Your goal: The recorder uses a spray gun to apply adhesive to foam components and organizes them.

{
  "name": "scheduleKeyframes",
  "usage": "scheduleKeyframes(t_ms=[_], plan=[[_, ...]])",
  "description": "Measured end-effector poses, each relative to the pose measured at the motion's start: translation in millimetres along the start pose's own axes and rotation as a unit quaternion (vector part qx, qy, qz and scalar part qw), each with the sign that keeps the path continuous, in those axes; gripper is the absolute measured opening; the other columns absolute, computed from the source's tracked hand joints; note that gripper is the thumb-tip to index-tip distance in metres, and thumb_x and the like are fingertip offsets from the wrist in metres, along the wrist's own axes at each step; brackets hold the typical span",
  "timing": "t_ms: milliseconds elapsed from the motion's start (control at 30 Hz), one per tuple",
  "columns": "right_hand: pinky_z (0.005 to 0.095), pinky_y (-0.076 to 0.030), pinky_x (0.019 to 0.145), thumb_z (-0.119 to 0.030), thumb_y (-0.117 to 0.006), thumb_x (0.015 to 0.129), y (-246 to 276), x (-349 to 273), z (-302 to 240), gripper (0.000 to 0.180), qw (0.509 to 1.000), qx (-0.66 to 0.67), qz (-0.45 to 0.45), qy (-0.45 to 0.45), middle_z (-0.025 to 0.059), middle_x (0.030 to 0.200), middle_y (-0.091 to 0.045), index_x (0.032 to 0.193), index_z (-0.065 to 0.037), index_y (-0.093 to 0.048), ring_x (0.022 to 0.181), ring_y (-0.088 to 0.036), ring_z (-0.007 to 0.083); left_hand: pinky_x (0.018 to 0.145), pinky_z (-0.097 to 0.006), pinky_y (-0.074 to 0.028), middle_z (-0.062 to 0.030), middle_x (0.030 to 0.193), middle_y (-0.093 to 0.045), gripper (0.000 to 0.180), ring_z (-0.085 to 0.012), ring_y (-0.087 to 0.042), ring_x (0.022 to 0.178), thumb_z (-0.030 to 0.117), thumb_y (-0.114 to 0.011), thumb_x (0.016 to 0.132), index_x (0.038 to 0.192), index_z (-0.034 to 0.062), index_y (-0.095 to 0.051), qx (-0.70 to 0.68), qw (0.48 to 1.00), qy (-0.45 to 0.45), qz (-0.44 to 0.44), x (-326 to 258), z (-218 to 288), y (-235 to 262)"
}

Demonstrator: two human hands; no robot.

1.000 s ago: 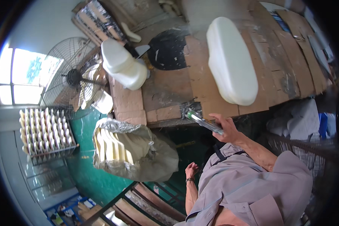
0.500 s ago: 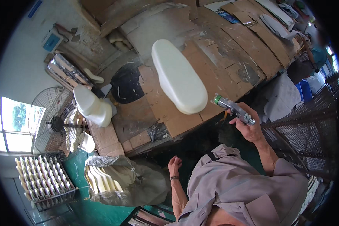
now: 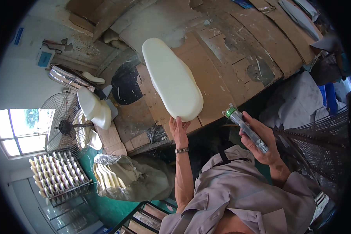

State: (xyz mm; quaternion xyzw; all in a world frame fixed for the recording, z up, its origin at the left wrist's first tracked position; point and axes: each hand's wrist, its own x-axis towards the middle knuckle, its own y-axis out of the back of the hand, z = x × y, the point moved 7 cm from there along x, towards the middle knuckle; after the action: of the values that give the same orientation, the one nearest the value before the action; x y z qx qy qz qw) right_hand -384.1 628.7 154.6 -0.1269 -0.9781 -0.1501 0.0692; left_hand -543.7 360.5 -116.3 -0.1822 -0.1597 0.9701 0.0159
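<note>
A long, rounded cream-white piece [image 3: 173, 80], like a moulded foam cushion, lies on the cardboard-covered worktable. Its wider end points toward me. Stretched forward, my left hand [image 3: 179, 132] meets that near end with its fingertips; the fingers are apart and not wrapped round it. My right hand [image 3: 263, 138] is closed round a metal spray gun [image 3: 245, 128] with a green ring at its front. The gun is held off the table's front edge, to the right of the cream piece, its front end tilted toward the table.
The table's cardboard [image 3: 218, 93] is worn and stained. At left stand another cream moulded piece [image 3: 93, 107], a wire-caged fan [image 3: 65, 126] and a rack of cream parts [image 3: 58, 175]. A grey bag [image 3: 154, 177] of similar parts sits below the table. Dark mesh [image 3: 319, 144] borders my right.
My left hand has reached forward from beside my waist to the cream piece's near end. The spray gun stays in my right hand, now a little lower in view. The view has shifted.
</note>
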Motion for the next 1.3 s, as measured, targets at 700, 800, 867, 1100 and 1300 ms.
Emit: scheduleKeyframes(t_ms=[700,800,867,1100,1300], plan=[[0.0313,-0.050,0.072,-0.003,-0.072,0.081,43.0,-14.9,-4.9,0.058,0.997,-0.044,-0.012,0.057,0.0157,0.091,-0.064,0.135,0.008,-0.055,0.077,-0.062,0.0247,0.079,-0.040,-0.061,-0.0083,0.096,-0.066,0.052,-0.0220,-0.069,0.087,0.047,-0.060,0.100,0.125,0.0017,-0.057,0.093,0.972,0.201,0.077,-68.5,-119.1,138.4],[0.0311,-0.050,0.072,-0.002,-0.071,0.081,45.1,-23.0,-4.3,0.057,0.996,-0.051,-0.013,0.069,0.0156,0.093,-0.064,0.135,0.009,-0.055,0.078,-0.063,0.0245,0.071,-0.039,-0.062,-0.0077,0.093,-0.067,0.050,-0.0216,-0.069,0.083,0.047,-0.062,0.098,0.122,0.0032,-0.059,0.125,0.945,0.270,0.134,-104.3,-165.6,194.3],[0.0308,-0.050,0.071,-0.002,-0.071,0.081,51.0,-24.6,-5.0,0.056,0.996,-0.062,0.013,0.056,0.0155,0.092,-0.064,0.134,0.009,-0.056,0.077,-0.063,0.0246,0.069,-0.040,-0.062,-0.0078,0.092,-0.068,0.051,-0.0219,-0.070,0.081,0.049,-0.063,0.097,0.121,0.0037,-0.059,0.134,0.927,0.308,0.166,-134.6,-191.3,224.6],[0.0313,-0.052,0.075,-0.006,-0.073,0.080,60.5,-41.0,4.2,0.055,0.998,-0.061,-0.021,0.021,0.0186,0.097,-0.067,0.130,0.010,-0.059,0.079,-0.065,0.0245,0.067,-0.042,-0.062,-0.0083,0.092,-0.070,0.055,-0.0230,-0.070,0.076,0.055,-0.064,0.094,0.111,0.0028,-0.064,0.260,0.880,0.368,0.150,-194.5,-232.3,267.4],[0.0319,-0.051,0.073,-0.007,-0.075,0.078,64.9,-51.9,7.7,0.056,0.997,-0.051,-0.039,0.039,0.0177,0.091,-0.066,0.128,0.010,-0.060,0.077,-0.065,0.0259,0.071,-0.042,-0.062,-0.0101,0.100,-0.070,0.060,-0.0229,-0.070,0.084,0.058,-0.064,0.093,0.117,0.0027,-0.061,0.191,0.902,0.357,0.151,-173.1,-222.7,240.4]])
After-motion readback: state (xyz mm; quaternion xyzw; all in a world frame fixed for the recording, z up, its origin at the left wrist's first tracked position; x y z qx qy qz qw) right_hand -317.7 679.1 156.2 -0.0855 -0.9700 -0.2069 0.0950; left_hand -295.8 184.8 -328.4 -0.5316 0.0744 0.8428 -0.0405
